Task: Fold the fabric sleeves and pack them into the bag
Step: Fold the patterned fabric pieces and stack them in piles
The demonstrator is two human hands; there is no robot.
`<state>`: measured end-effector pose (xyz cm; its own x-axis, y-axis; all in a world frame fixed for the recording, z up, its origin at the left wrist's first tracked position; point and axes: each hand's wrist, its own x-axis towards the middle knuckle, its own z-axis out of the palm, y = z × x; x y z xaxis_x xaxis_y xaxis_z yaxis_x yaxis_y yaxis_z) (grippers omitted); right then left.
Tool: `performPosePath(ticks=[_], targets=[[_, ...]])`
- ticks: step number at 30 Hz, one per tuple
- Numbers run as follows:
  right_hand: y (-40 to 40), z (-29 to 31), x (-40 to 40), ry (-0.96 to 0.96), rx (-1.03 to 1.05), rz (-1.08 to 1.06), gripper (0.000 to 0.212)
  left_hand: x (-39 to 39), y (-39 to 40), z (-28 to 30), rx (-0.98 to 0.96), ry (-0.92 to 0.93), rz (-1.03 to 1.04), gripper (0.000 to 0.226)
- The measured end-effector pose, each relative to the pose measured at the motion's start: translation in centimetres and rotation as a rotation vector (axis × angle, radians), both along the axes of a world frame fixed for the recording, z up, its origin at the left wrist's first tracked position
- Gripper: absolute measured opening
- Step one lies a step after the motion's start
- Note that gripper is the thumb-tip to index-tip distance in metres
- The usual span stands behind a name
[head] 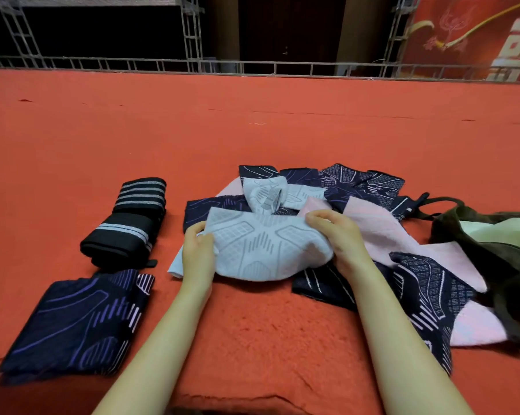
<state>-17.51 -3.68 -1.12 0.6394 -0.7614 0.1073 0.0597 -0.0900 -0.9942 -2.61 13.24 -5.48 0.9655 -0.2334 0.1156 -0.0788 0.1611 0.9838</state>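
Both hands grip one light blue sleeve (pixel 261 250) atop the unsorted pile (pixel 357 223), which serves as the landmark: the left hand (pixel 197 250) pinches its left edge and the right hand (pixel 339 235) clamps its right edge. To the left of the pile lie two finished items: one folded navy sleeve (pixel 76 322) nearest the camera and one folded black striped sleeve (pixel 130 223) beyond it. To the right of the pile, touching it, lies one dark bag (pixel 492 250), its mouth open. Judgement: folding is at an early stage and packing is not yet started. The pile holds roughly seven or eight navy, pink and light blue pieces; overlap prevents an exact count.
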Motion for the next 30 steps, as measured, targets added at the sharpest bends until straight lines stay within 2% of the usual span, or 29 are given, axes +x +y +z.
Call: performPosePath(ticks=[3, 5, 8, 10, 12, 14, 16, 19, 21, 22, 24, 26, 28, 30], targets=[[-1.0, -0.5, -0.3, -0.135, 0.336, -0.074, 0.007, -0.3, -0.2, -0.6, 0.168, -0.155, -0.029, 0.037], [-1.6, -0.5, -0.5, -0.18, 0.488, -0.009, 0.018, 0.0, -0.1, -0.7, 0.132, -0.113, 0.048, 0.04], [-1.0, -0.5, -0.4, 0.019, 0.347, 0.177, 0.023, 0.7, -0.1, -0.4, -0.065, 0.07, 0.156, 0.043], [0.0, -1.0, 0.0, 0.142, 0.207, 0.254, 0.023, 0.8, 0.0, -0.4, -0.07, 0.099, 0.181, 0.043], [0.3, -1.6, 0.4, 0.168, 0.116, 0.208, 0.024, 0.7, 0.0, -0.5, -0.041, 0.072, 0.176, 0.044], [0.2, -1.6, 0.6, 0.132, 0.071, 0.063, 0.02, 0.5, 0.0, -0.6, 0.008, 0.046, 0.133, 0.045], [-0.2, -1.3, 0.5, 0.052, 0.062, -0.072, 0.013, 0.3, 0.0, -0.6, 0.121, -0.089, 0.101, 0.045], [-0.6, -1.1, 0.2, -0.043, 0.076, -0.201, 0.012, -0.8, 0.1, -0.5, 0.358, -0.578, 0.156, 0.045], [-0.7, -1.1, 0.2, -0.083, 0.092, -0.213, 0.015, -1.5, 0.0, -0.1, 0.391, -0.86, 0.124, 0.045], [-0.6, -1.0, 0.3, -0.102, 0.087, -0.201, 0.017, -1.8, -0.1, -0.2, 0.395, -0.937, 0.059, 0.043], [-0.1, -0.9, 0.5, -0.134, 0.036, -0.17, 0.022, -2.3, -0.7, -0.6, 0.454, -1.009, -0.106, 0.041], [0.5, -0.7, 0.7, -0.17, -0.051, -0.107, 0.02, -2.4, -1.2, -1.5, 0.611, -1.017, -0.222, 0.044], [1.3, -0.4, 0.7, -0.19, -0.127, -0.023, 0.024, -2.4, -1.4, -2.2, 0.771, -1.018, -0.278, 0.051], [2.0, -0.4, 0.8, -0.163, -0.189, 0.068, 0.027, -2.3, -1.6, -2.4, 0.845, -1.011, -0.299, 0.055]])
